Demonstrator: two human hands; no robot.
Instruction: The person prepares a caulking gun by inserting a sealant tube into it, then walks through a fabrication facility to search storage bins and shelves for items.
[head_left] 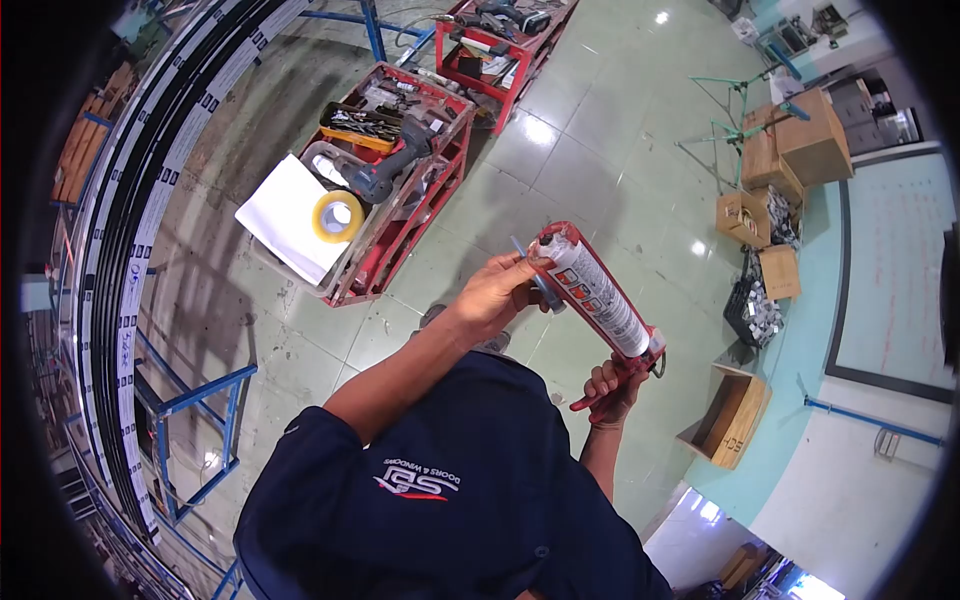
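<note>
My right hand (612, 388) is wrapped round the handle of a red caulking gun (655, 350), which slants up and to the left in front of my chest. A white sealant cartridge (600, 296) with red and black print lies in its frame. At the gun's front end my left hand (498, 292) is closed, thumb and fingers pinching a slim blue-grey piece (548, 290) beside the cartridge tip. The kind of this piece is not clear, and the fingers hide part of it.
A red tool cart (420, 200) ahead on the left carries a cordless drill (392, 165), a yellow tape roll (337, 217) and white paper (290, 220). A blue metal stand (200, 400) and long profiles (110, 300) are left; cardboard boxes (812, 140) and a wooden box (735, 418) stand right.
</note>
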